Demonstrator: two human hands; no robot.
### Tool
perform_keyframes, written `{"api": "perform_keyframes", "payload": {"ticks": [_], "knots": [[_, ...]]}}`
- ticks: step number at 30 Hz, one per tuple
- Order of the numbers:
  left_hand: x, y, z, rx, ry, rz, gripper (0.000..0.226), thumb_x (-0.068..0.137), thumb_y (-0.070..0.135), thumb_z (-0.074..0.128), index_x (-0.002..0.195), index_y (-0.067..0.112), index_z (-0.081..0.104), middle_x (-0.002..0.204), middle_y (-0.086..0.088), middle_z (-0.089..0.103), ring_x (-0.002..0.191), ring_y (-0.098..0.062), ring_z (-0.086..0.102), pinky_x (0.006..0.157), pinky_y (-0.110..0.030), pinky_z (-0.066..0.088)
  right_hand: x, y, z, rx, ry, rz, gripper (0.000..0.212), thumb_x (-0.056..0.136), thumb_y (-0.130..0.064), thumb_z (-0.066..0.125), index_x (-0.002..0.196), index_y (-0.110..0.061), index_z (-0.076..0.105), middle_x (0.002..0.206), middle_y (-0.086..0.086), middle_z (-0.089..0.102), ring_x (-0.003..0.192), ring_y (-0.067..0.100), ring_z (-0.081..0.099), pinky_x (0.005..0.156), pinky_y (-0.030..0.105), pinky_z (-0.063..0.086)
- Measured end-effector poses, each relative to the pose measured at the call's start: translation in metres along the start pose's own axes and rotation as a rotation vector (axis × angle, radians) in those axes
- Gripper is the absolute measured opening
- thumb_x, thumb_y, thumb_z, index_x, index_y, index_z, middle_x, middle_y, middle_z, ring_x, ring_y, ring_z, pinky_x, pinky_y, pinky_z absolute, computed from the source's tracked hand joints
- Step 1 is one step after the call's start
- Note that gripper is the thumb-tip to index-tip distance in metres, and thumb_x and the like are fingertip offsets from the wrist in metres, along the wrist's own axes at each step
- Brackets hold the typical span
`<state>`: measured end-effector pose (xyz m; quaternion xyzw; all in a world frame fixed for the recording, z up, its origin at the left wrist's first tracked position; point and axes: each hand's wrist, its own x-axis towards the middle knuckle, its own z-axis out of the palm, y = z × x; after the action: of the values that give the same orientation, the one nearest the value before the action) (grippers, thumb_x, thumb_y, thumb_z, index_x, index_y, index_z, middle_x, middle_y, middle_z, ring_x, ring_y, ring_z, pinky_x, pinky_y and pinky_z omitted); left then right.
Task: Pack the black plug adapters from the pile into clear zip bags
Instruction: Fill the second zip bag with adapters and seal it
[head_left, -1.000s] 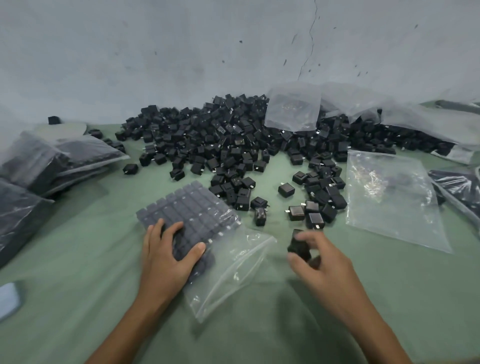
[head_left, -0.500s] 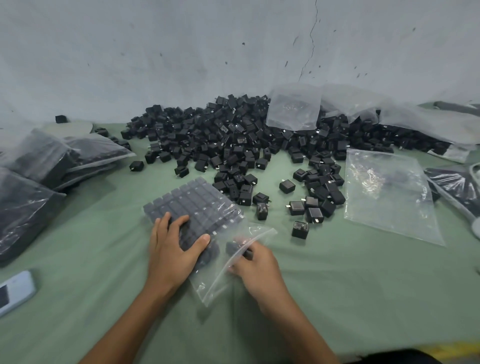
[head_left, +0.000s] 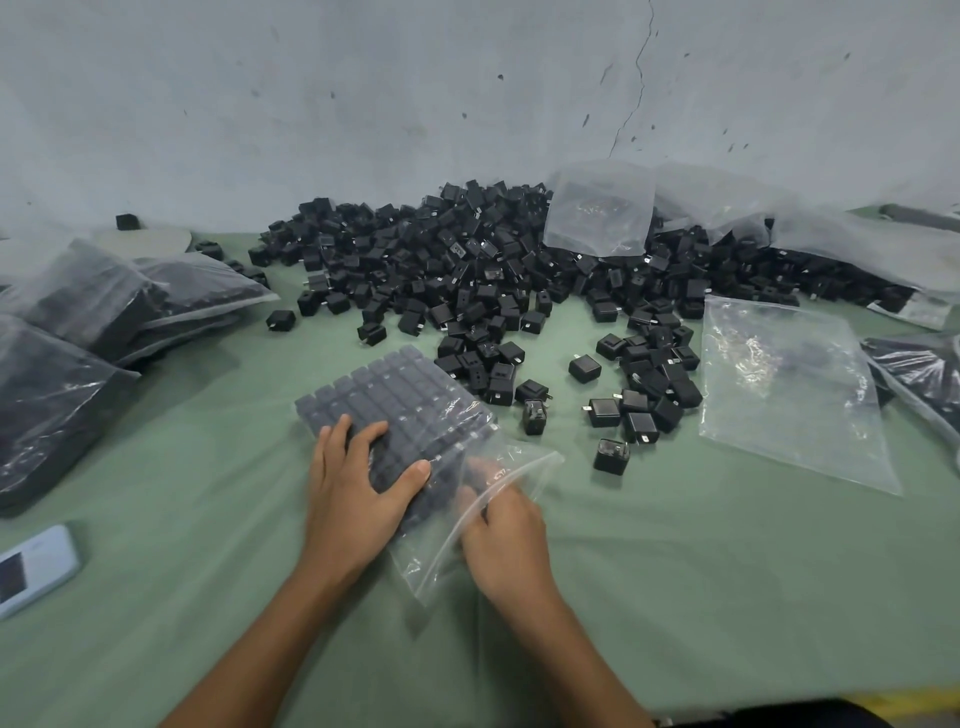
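A big pile of black plug adapters (head_left: 467, 270) lies at the back of the green table. In front of me a clear zip bag (head_left: 524, 467) holds neat rows of packed adapters (head_left: 410, 400). My left hand (head_left: 358, 493) presses flat on the near rows through the plastic, fingers spread. My right hand (head_left: 511, 540) reaches into the bag's open mouth. Its fingers show blurred through the plastic, and whether they hold an adapter is unclear. A loose adapter (head_left: 611, 455) lies just right of the bag.
An empty clear bag (head_left: 779, 395) lies flat to the right, and another (head_left: 597, 213) rests on the pile. Filled bags (head_left: 78, 312) are stacked at the left, one more (head_left: 924, 374) at the right edge. A phone (head_left: 31, 569) lies near left.
My right hand carried an adapter from beside the loose ones leftward into the bag's mouth and has pushed further in. My left hand stayed pressed on the bag.
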<state>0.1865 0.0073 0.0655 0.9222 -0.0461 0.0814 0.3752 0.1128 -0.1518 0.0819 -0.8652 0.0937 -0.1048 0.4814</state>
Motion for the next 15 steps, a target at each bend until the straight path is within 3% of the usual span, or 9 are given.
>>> {"api": "perform_keyframes", "payload": {"ticks": [2, 6, 11, 15], "knots": [[0.000, 0.000, 0.000, 0.000, 0.004, 0.001, 0.073, 0.082, 0.065, 0.067, 0.144, 0.034, 0.045, 0.165, 0.003, 0.017, 0.152, -0.011, 0.002, 0.124, -0.040, 0.012, 0.001, 0.001, -0.001, -0.015, -0.004, -0.005, 0.026, 0.102, -0.023, 0.048, 0.124, -0.026, 0.061, 0.101, -0.001, 0.069, 0.098, 0.023, 0.063, 0.083, 0.031, 0.047], [0.004, 0.003, -0.003, 0.004, -0.024, -0.022, 0.073, 0.081, 0.063, 0.069, 0.143, 0.034, 0.045, 0.164, 0.002, 0.018, 0.152, -0.012, 0.004, 0.124, -0.041, 0.012, 0.003, 0.000, 0.000, -0.084, -0.012, -0.046, 0.031, 0.101, -0.025, 0.049, 0.131, -0.029, 0.060, 0.118, -0.001, 0.067, 0.110, 0.018, 0.060, 0.093, 0.029, 0.045], [0.006, 0.009, -0.004, -0.015, -0.025, -0.055, 0.076, 0.074, 0.067, 0.066, 0.140, 0.034, 0.047, 0.162, 0.002, 0.021, 0.151, -0.014, 0.005, 0.123, -0.044, 0.015, 0.013, -0.005, 0.002, -0.078, 0.010, 0.037, 0.027, 0.100, -0.044, 0.051, 0.119, -0.028, 0.062, 0.112, -0.003, 0.068, 0.107, 0.020, 0.062, 0.090, 0.030, 0.047], [0.005, 0.007, -0.001, 0.009, 0.002, -0.043, 0.070, 0.080, 0.060, 0.071, 0.141, 0.034, 0.048, 0.162, 0.002, 0.022, 0.151, -0.014, 0.006, 0.123, -0.045, 0.016, 0.016, -0.007, 0.005, -0.137, -0.008, 0.075, 0.030, 0.103, -0.043, 0.042, 0.123, -0.028, 0.058, 0.118, 0.002, 0.066, 0.112, 0.027, 0.060, 0.094, 0.034, 0.046]]}}
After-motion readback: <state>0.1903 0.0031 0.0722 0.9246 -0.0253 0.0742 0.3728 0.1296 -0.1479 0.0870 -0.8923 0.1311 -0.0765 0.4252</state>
